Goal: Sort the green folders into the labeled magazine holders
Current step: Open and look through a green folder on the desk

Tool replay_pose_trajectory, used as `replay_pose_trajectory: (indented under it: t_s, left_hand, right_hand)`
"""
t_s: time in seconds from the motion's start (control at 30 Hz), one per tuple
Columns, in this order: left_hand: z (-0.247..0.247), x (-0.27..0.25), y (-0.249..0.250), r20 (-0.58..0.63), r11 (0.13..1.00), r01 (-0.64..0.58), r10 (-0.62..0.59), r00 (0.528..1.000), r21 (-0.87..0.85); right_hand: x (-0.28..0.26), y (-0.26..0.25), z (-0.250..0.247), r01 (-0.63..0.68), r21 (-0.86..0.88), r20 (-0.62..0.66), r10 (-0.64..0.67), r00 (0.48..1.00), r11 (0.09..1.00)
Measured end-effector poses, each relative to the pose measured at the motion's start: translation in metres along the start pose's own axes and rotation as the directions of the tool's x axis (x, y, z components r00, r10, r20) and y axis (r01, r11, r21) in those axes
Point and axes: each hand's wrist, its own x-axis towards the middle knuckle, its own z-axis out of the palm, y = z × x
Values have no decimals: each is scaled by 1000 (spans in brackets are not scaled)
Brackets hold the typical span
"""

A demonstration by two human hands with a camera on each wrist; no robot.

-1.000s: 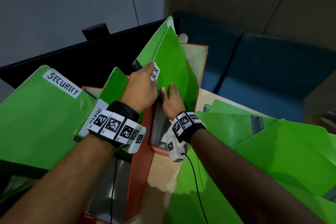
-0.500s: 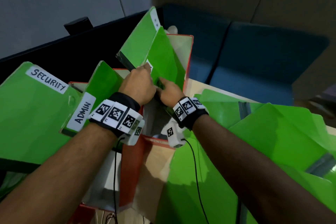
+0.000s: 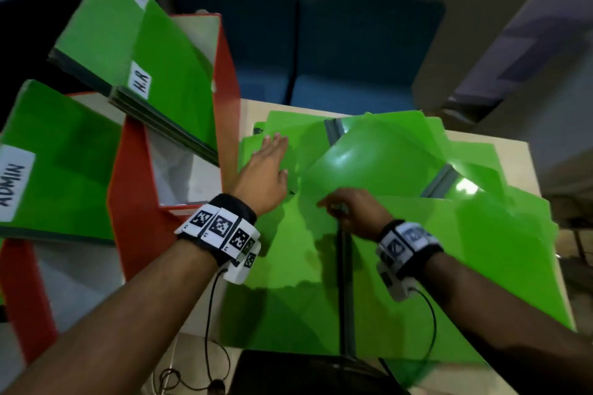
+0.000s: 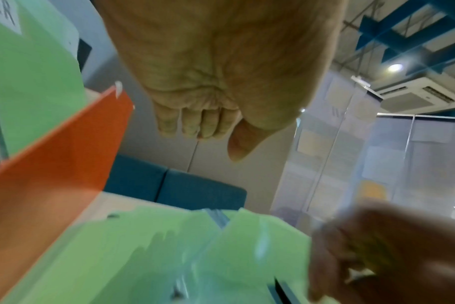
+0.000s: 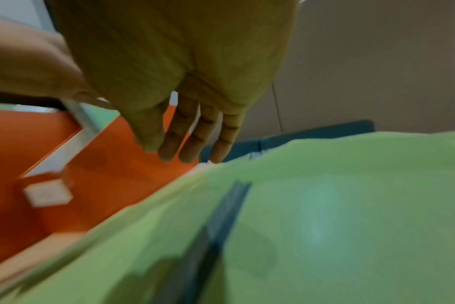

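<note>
Several green folders marked H.R (image 3: 170, 74) lean in the far red magazine holder (image 3: 229, 80). A folder marked ADMIN (image 3: 64, 170) stands in the nearer red holder (image 3: 128, 202). Loose green folders (image 3: 417, 234) lie piled on the table to the right. My left hand (image 3: 266, 163) hovers flat over the pile's left edge with its fingers (image 4: 195, 123) straight and nothing in them. My right hand (image 3: 346, 208) is low over the pile, beside a dark folder spine (image 3: 345, 266). Its fingers (image 5: 185, 144) are straight and hold nothing.
Blue seats (image 3: 321, 42) stand beyond the table's far edge. A black object (image 3: 305, 375) sits at the near edge, with wrist cables (image 3: 208, 330) hanging beside it. The pale table top (image 3: 513, 163) shows at the right of the pile.
Both hands have let go of the H.R folder, which now stays in the far holder. They have moved right and down to the loose pile.
</note>
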Motion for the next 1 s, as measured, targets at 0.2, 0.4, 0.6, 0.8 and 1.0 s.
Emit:
replay_pose_trajectory:
  t_s: [0.2, 0.4, 0.6, 0.8, 1.0]
  left_hand:
    - [76, -13, 17, 266, 1000, -22, 26, 964, -15]
    - [124, -30, 36, 385, 997, -54, 26, 923, 62]
    - [156, -48, 46, 472, 986, -133, 73, 878, 96]
    - [176, -67, 42, 648, 896, -378, 146, 748, 234]
    - [176, -58, 32, 658, 919, -301, 62, 750, 256]
  right_hand:
    - [-108, 38, 57, 243, -323, 410, -95, 907, 915]
    - [-95, 77, 36, 87, -383, 311, 40, 949, 920]
    - [-69, 99, 19, -39, -479, 238, 172, 956, 877]
    - [-57, 108, 3, -357, -423, -22, 385, 923, 833]
    - [-71, 91, 9, -170, -320, -27, 170, 985, 932]
